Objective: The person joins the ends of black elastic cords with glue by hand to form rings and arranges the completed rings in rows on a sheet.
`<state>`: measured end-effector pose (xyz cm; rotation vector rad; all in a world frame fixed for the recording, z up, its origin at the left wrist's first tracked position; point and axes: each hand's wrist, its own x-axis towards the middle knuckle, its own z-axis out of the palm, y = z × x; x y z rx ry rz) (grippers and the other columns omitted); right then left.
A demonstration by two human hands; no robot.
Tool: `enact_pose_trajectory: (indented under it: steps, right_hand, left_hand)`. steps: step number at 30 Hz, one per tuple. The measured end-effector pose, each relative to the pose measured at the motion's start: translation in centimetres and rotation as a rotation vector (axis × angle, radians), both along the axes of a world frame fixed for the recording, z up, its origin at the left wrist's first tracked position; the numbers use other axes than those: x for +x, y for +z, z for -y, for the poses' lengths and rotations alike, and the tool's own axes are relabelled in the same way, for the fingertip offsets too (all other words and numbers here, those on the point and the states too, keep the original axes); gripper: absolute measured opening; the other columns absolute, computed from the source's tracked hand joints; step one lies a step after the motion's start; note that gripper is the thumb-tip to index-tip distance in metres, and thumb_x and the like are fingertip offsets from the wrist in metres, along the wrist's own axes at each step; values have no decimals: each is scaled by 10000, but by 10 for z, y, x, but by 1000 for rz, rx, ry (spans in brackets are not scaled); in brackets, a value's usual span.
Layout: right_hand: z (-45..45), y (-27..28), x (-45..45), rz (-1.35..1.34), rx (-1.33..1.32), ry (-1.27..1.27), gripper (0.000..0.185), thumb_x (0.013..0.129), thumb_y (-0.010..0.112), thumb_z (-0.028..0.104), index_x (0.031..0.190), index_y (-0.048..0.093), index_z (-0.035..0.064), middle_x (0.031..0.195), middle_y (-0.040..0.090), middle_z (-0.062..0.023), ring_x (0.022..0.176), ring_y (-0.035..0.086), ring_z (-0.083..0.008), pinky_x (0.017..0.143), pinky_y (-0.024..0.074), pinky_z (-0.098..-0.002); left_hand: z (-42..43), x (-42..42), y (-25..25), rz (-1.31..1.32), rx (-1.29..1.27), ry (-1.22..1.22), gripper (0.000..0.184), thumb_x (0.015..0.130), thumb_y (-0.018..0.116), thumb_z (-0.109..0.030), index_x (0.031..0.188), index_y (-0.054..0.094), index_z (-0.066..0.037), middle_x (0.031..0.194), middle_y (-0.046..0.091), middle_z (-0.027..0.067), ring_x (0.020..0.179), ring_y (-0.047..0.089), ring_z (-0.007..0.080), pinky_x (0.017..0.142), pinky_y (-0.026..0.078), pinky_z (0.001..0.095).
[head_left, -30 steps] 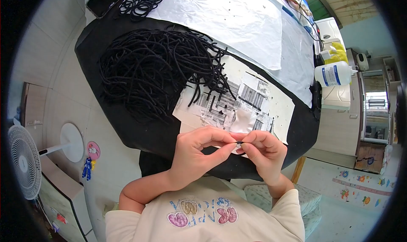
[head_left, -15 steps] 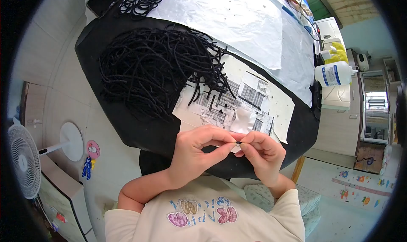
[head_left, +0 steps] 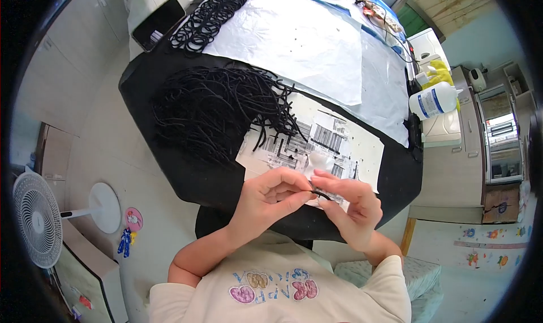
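Note:
Thumb and forefinger of my left hand (head_left: 270,196) pinch a short piece of black cord (head_left: 321,194) in front of my chest. The cord curves toward my right hand (head_left: 355,207), whose fingers and thumb are spread around its far end; whether the thumb touches it is hard to see. Just beyond my fingers, a small white wad (head_left: 318,163) rests on a label-covered card (head_left: 362,147). Left of the card lies a large tangled heap of black cord lengths (head_left: 215,108), some ends spilling onto the labels.
A black-covered table (head_left: 192,179) carries white sheeting (head_left: 300,46), a phone (head_left: 159,24) and a pile of black cord loops (head_left: 215,14). A white bottle (head_left: 434,100) stands at the right edge. On the floor at left is a white fan (head_left: 38,220).
My right hand has opened from its pinch, its fingers lifting away and baring more of the black cord. My left hand keeps its pinch. The view has shifted, showing more of the table's far side.

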<state>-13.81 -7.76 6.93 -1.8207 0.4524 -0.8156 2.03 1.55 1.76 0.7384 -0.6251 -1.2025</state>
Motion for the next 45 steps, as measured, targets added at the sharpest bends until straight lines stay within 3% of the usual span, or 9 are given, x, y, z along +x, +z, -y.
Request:
enact_pose_trajectory:
  steps: [5,9,12,16,19,23,26,31,45]
  right_hand:
    - [33,24,-2,-284,-68,139,94,879,708,-42,970,715,-19,1004,709,-97,878,670,-184,817,531,-278]
    - [32,26,16,-249,575,365,167,862,740,-10,1029,730,-8,946,703,-48,875,639,-110,813,525,-245]
    - [35,20,22,-271,672,399,141,861,736,-11,1002,731,-9,961,699,-43,881,634,-95,810,527,-243]
    - [42,29,39,-286,627,396,120,852,739,-16,972,729,-19,940,700,-42,869,633,-77,783,530,-233]
    - [68,40,61,-306,456,285,109,852,747,4,957,730,-15,903,710,-38,811,639,-61,723,530,-205]
    - [150,35,126,-242,185,-23,149,884,739,126,950,741,-8,802,718,-32,650,588,-42,517,448,-194]
    - [221,26,191,-249,138,-160,216,848,765,195,938,739,0,769,682,-18,657,611,-79,563,505,-237]
    - [329,-9,297,-183,295,-204,229,849,766,213,982,727,31,832,676,-10,738,635,-87,678,538,-258]
    - [429,-50,411,-277,234,-613,150,746,807,97,777,718,-20,713,703,-85,556,641,-135,464,481,-269]
  left_hand:
    - [3,20,9,-133,-90,-230,51,924,681,-40,967,661,-21,1044,566,38,961,567,112,828,488,258]
    - [7,26,7,-148,-162,-312,70,920,708,-93,970,678,-53,1023,516,11,889,515,99,756,446,249]
    - [11,25,2,-96,-219,-265,81,918,711,-91,993,694,-64,1016,507,4,878,510,95,733,438,242]
    - [13,39,2,-118,-191,-233,137,909,709,-55,1045,703,-59,1043,538,17,879,541,94,722,447,226]
    - [10,57,32,-130,-19,50,183,910,694,-16,1090,699,-50,1099,569,41,877,583,91,709,471,212]
    - [-4,89,12,772,-79,568,271,847,706,68,1095,695,-42,1002,643,85,759,645,121,624,522,237]
    - [-22,112,10,1299,-148,668,298,779,745,75,1050,711,-47,932,660,76,745,650,166,584,513,253]
    - [-40,139,9,1393,-123,592,268,680,761,66,920,752,-53,819,658,69,669,650,191,554,531,283]
    - [-44,171,-1,1323,-107,628,220,760,749,-6,955,777,-104,831,668,48,664,673,153,565,587,252]
